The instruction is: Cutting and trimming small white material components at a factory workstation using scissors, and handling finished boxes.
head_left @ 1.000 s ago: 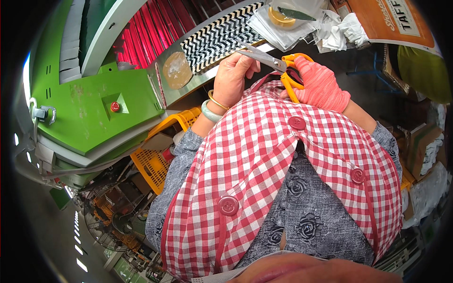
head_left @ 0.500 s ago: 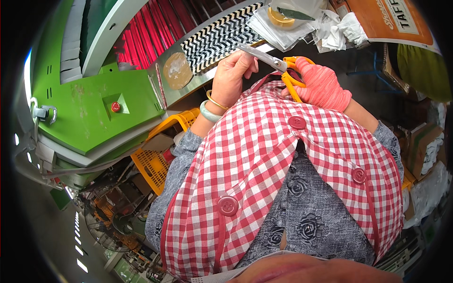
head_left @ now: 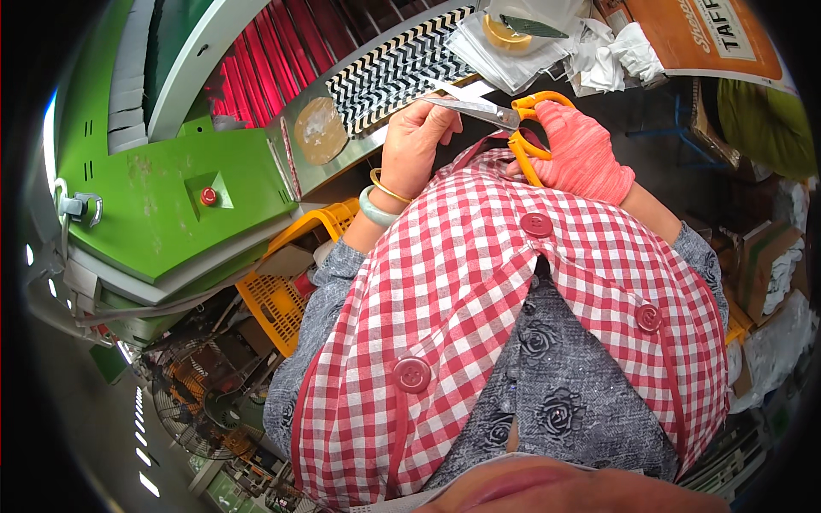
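In my right hand, which wears a pink knit glove, is a pair of scissors with orange-yellow handles. The fingers and thumb are closed around its handle loops, and the blades point left. My left hand is bare, with a yellow bangle and a pale green bangle at the wrist. Its thumb and fingers are pinched together just below the blade tips; what they hold, if anything, is too small to make out. Both hands are in front of my red-and-white checked apron.
A green machine with a red button stands at left. Ahead, a metal ledge bears a zigzag-patterned strip, a round tan patch, plastic bags and a tape roll. A yellow crate lies by my left arm.
The scissors have tilted, so their tips sit lower and closer to my left fingers. The upper handle loop has risen slightly. Both hands stay in nearly the same place.
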{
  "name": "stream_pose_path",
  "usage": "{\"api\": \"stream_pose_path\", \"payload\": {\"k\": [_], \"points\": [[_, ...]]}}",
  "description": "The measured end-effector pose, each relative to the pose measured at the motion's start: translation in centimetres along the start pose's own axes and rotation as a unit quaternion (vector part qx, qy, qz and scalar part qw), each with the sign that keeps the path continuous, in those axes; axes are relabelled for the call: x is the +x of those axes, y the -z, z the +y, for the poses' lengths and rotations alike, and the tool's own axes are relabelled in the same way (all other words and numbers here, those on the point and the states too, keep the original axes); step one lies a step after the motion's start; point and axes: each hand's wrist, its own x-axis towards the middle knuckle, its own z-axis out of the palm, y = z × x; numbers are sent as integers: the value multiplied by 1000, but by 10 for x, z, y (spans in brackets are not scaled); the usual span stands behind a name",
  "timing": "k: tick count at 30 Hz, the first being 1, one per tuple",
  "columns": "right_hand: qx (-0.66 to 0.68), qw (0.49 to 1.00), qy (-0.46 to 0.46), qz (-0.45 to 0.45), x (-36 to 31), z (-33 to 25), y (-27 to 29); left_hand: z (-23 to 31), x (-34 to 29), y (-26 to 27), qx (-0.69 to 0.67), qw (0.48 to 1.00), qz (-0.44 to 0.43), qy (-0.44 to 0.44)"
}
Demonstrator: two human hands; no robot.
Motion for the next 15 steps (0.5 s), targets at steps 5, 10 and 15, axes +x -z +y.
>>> {"api": "stream_pose_path", "payload": {"k": [5,10,15], "points": [[-15,1000,21,4,2,1,2,4,0,4,28,1000,4,-9],[-20,999,24,-21,4,-3,6,3,1,8,36,999,-21,-14],[44,998,-7,-41,7,-6,11,1,2,8,22,999,-30,-6]]}}
